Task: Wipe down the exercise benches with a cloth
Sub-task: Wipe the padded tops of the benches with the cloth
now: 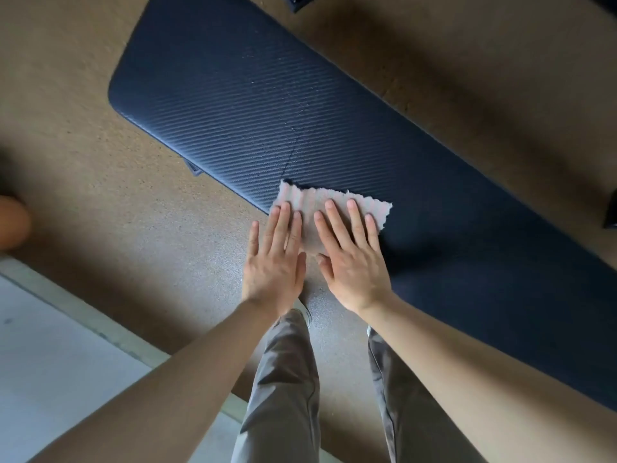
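Note:
A long dark blue padded bench (253, 95) with a ribbed cover runs from the upper left to the lower right. A light grey cloth (312, 207) with a ragged edge lies flat on the bench's near edge. My left hand (273, 259) rests flat with its fingertips on the cloth's left part, the palm hanging past the bench edge. My right hand (354, 259) lies flat beside it, fingers spread on the cloth's right part. Neither hand grips the cloth; both press on it with straight fingers.
Brown speckled floor (110, 202) surrounds the bench. A pale concrete strip and grey slab (50, 345) lie at the lower left. An orange rounded object (11, 225) shows at the left edge. Dark equipment pieces (611, 208) sit at the right edge and top. My grey trouser legs (287, 379) stand below.

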Tool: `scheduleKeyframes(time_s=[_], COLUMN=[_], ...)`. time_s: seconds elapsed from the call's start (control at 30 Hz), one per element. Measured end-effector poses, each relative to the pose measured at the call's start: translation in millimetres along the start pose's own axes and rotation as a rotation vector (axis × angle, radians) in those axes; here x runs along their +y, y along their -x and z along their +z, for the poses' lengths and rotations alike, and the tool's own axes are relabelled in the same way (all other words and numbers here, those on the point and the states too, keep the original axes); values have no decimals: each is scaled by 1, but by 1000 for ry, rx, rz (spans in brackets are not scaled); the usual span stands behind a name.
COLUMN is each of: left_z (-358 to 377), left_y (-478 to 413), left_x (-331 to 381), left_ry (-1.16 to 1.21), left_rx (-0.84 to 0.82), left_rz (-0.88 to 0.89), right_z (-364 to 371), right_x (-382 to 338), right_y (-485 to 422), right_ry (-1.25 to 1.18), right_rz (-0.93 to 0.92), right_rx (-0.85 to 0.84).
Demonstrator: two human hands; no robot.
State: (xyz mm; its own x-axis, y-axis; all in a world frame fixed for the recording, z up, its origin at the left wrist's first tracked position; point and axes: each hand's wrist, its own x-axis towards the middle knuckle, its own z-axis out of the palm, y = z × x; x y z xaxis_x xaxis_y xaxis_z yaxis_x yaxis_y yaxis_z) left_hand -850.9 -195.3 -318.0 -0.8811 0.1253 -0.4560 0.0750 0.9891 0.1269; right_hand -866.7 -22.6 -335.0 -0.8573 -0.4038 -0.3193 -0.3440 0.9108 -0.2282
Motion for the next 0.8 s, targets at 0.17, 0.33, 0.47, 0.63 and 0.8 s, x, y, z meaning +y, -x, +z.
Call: scheduleKeyframes(time_s=[0.17,0.33,0.47,0.63,0.8], left_z=[-6,-36,-71,-101,-97], left_y=[-5,-70,-158,-228,-220], left_x=[-7,-23,-41,-65,-62], left_ry=[52,67,-49,-178,-153], left_rx=[-38,-42,55,97,117], left_rz=[167,235,256,316,276], right_z=[-1,-17,-48,-82,-79], right_x=[-11,12,34,54,42], right_y=[-15,-75,-153,-225,-218], right_ry=[-41,28,61,-16,36], right_rz=[43,25,85,108,148], right_rx=[37,51,60,-32,-35])
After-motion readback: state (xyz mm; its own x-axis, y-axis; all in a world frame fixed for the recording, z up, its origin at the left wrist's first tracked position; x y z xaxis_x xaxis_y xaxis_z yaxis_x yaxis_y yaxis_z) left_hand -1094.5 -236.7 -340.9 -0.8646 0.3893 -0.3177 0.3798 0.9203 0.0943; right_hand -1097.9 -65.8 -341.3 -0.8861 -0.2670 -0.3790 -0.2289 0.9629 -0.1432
